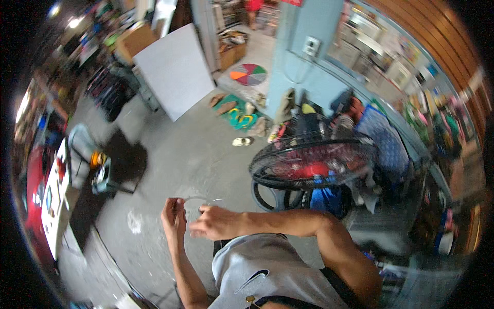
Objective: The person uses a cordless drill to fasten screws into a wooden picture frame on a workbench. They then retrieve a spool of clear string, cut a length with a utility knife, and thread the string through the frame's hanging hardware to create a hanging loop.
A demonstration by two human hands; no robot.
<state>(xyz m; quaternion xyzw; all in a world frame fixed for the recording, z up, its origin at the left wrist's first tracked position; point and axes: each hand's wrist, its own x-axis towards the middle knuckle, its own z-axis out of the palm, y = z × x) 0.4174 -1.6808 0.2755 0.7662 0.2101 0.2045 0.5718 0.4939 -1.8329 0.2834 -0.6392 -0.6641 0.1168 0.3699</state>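
Note:
A thin, pale, curved wire [195,198] arcs between my two hands, in front of my grey shirt. My left hand [174,220] is raised with its fingertips pinched together at one end of the wire. Reaching across my body from the right, my right hand [212,222] has its fingers bent and partly blurred. The wire's other end runs close above that hand, near its thumb and forefinger. Whether those fingers grip it is hard to make out.
At right stands a black-caged fan [314,162] with a red centre, beside piled clothes and bags. A steering wheel [270,198] lies below it. Sandals [242,119] rest on the floor near the doorway, by a leaning white board [175,72]. A white table [54,206] stands left.

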